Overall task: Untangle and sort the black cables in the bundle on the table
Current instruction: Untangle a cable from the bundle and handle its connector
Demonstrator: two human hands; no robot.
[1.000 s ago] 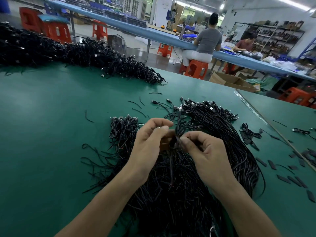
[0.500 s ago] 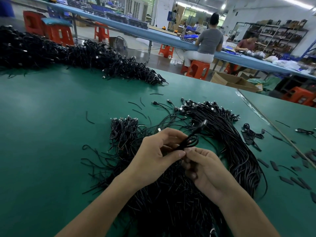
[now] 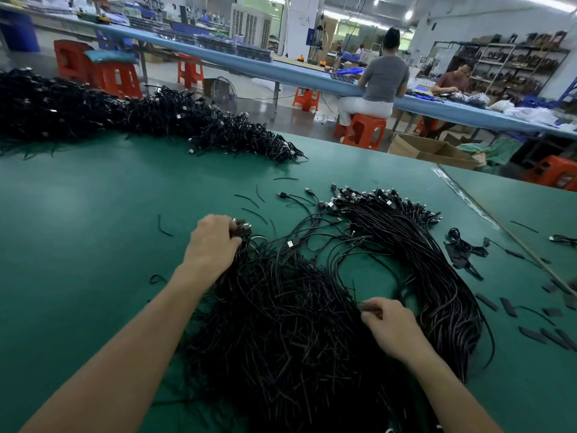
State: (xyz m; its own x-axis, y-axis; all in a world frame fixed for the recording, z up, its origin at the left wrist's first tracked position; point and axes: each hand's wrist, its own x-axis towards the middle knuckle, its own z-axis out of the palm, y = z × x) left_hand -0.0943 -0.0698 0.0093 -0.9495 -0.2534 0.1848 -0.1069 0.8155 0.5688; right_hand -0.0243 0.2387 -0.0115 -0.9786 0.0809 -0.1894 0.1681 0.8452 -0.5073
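The tangled bundle of thin black cables (image 3: 281,332) lies on the green table (image 3: 78,232) before me; my hands have just parted, my left hand (image 3: 212,245) clenching the sorted bunch (image 3: 246,232) by its plugs, my right hand (image 3: 390,323) pinching a fresh strand (image 3: 359,303): one cable seemingly filed.

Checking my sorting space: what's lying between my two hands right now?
In the head view, the tangled black cable bundle fills the stretch between the left hand and the right hand.

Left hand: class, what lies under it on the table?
Black cable ends with connectors poke out beneath the left hand, which grips them. The hand hides the rest.
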